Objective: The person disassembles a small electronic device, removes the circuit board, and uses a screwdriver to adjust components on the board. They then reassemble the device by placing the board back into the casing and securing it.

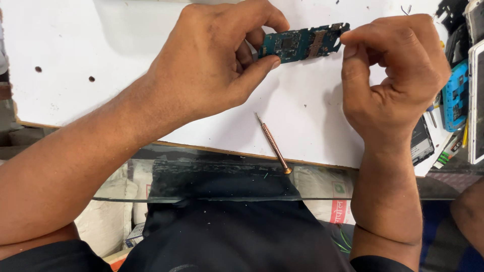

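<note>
Two bare hands hold one small circuit board (302,43) up over a white work sheet (75,45), near its top edge. Board is teal-green w/ dark chips and copper-coloured patches, long side running left-right, right end tipped slightly up.

Left hand (212,65) pinches the board's left end: thumb under the lower edge, index finger curled over the top, other fingers tucked behind. Right hand (393,75) grips the right end; fingers curled in tight, thumb pressed vs the board's right edge. Can't tell exactly which right fingertips touch, they're folded out of view.

Thin copper-coloured screwdriver (273,143) lies loose on the sheet below the board, btwn the two wrists, tip pointing up-left, butt end at the sheet's front edge. Neither hand touches it.

Sheet has a couple of small dark holes on the left. At far right, well apart from the left hand and just beside the right: a blue phone frame (456,95), and a white-edged phone (476,95) partly cut off. A glass counter edge (212,174) runs beneath the sheet's front.
</note>
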